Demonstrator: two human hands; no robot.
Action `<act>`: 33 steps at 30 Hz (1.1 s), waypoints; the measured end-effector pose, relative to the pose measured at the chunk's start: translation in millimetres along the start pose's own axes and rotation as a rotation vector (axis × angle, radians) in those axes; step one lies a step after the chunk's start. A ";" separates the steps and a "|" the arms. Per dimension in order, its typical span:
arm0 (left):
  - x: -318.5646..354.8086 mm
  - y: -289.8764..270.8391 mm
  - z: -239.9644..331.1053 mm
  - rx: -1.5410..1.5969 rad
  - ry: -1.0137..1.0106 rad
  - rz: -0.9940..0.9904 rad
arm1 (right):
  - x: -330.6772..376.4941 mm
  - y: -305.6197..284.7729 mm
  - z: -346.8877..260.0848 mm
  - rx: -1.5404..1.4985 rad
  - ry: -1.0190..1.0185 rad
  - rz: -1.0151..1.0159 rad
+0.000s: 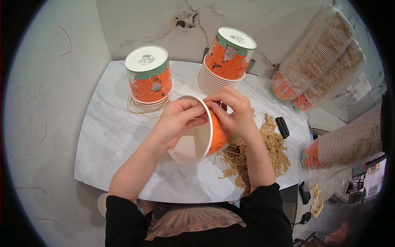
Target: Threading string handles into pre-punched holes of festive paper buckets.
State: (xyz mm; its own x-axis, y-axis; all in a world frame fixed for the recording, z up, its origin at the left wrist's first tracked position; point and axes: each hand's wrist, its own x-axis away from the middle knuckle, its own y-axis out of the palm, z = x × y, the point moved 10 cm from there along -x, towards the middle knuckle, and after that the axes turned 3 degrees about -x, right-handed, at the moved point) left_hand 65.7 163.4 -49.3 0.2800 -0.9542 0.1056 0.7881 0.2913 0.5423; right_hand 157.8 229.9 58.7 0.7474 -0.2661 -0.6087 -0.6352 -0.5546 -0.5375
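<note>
An orange paper bucket [217, 133] with a white rim is tipped on its side between my hands, its open mouth facing left. My left hand [184, 115] reaches into the mouth, fingers bent against the inner wall near the upper rim. My right hand [235, 110] pinches the outside of the wall just opposite. Whether a thin cord runs between the fingertips cannot be made out. Beneath my right forearm lies a loose bundle of tan cords [275, 150] on the marbled table [111, 152].
Upside-down bucket stacks stand behind, one at left [150, 84] with cord around its base, another [228, 61] farther right. A small black object [282, 127] lies beside the cords. Plastic-wrapped bucket sleeves [319, 53] and another wrapped sleeve [349, 138] crowd the right side.
</note>
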 end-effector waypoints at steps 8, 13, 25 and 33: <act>17.2 -4.9 48.5 -0.651 0.464 0.217 | 3.3 -16.9 19.2 -0.010 0.107 -0.137; 54.5 24.5 101.1 -1.046 0.991 0.372 | 7.3 -22.4 25.0 -0.233 0.223 -0.192; 46.6 48.7 87.6 -1.305 0.760 -0.002 | 3.0 -11.1 -14.9 -0.082 -0.092 -0.114; 54.3 52.0 93.3 -1.275 0.814 0.122 | 8.0 3.5 -18.8 -0.123 -0.002 0.018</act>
State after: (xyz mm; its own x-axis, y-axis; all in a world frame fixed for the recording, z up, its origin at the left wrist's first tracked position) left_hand 70.7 120.3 62.4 0.2581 -0.7481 -0.6113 0.5523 0.6334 -0.5419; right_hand 165.2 211.0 63.0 0.7359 -0.2750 -0.6187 -0.6194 -0.6427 -0.4509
